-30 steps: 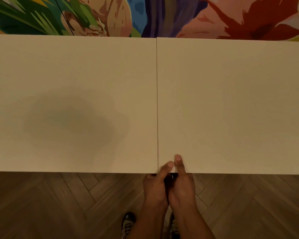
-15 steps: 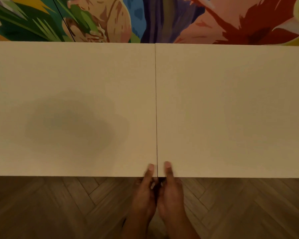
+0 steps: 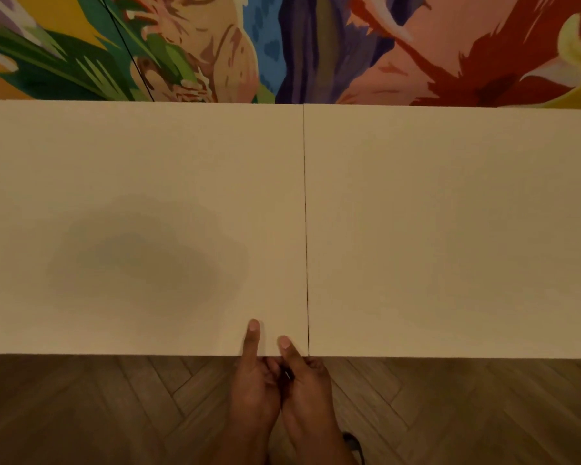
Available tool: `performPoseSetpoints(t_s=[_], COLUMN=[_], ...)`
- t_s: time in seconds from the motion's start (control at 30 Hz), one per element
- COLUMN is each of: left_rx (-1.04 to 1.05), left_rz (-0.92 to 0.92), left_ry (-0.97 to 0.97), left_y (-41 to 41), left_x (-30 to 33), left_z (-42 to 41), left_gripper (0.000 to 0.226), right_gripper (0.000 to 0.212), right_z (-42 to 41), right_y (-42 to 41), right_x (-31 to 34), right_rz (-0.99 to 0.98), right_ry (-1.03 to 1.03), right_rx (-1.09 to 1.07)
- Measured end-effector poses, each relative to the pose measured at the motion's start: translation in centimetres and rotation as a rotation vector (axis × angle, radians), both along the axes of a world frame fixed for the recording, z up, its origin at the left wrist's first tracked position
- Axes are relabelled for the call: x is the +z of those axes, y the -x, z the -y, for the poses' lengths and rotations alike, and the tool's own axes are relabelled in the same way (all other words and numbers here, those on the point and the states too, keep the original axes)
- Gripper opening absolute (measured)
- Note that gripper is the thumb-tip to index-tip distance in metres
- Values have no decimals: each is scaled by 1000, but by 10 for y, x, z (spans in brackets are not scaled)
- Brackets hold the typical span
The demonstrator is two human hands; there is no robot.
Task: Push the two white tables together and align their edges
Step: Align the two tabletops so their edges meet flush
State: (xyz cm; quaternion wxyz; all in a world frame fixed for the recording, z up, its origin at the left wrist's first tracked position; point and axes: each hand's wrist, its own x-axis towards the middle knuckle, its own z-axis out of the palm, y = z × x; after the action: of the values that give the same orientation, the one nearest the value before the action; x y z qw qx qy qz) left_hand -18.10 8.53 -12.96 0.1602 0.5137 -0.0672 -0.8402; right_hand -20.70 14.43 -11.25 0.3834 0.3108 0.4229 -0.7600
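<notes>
So there are two white rectangular tabletops here, the left white table [image 3: 141, 213] and the right white table [image 3: 450, 229], butted side by side with just a thin dark seam [image 3: 305, 229] running straight from the far edge to the near edge. Near edges look pretty much flush at the seam, far edges too, maybe a hair of offset at the back but I can't really tell. Together they make one long slab running left to right across the whole view, both ends cut off by the frame. Behind them is a colourful painted mural wall [image 3: 316, 45], right up against the far edges, so no room that way. On the near side there's open brown herringbone wood floor [image 3: 98, 407]. Two hands, pressed side by side: the left hand [image 3: 254, 394] and right hand [image 3: 307, 397] both grip the left table's near edge just beside the seam, thumbs on top and a bit apart, other fingers curled under where I can't see them.
</notes>
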Motion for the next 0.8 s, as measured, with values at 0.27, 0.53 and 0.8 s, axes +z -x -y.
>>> performPoseSetpoints(t_s=[0.27, 0.53, 0.8], left_rx=[-28, -15, -15], left_rz=[-74, -56, -2], left_ry=[-39, 0, 36], left_y=[1, -3, -2], left_x=[6, 13, 14], left_z=[3, 2, 1], left_gripper=[85, 89, 95], right_gripper=[44, 34, 33], right_z=[5, 2, 3], right_y=[1, -1, -2], right_x=[-5, -4, -1], right_rz=[-33, -22, -48], right_ry=[-49, -61, -24], right_rx=[1, -3, -24])
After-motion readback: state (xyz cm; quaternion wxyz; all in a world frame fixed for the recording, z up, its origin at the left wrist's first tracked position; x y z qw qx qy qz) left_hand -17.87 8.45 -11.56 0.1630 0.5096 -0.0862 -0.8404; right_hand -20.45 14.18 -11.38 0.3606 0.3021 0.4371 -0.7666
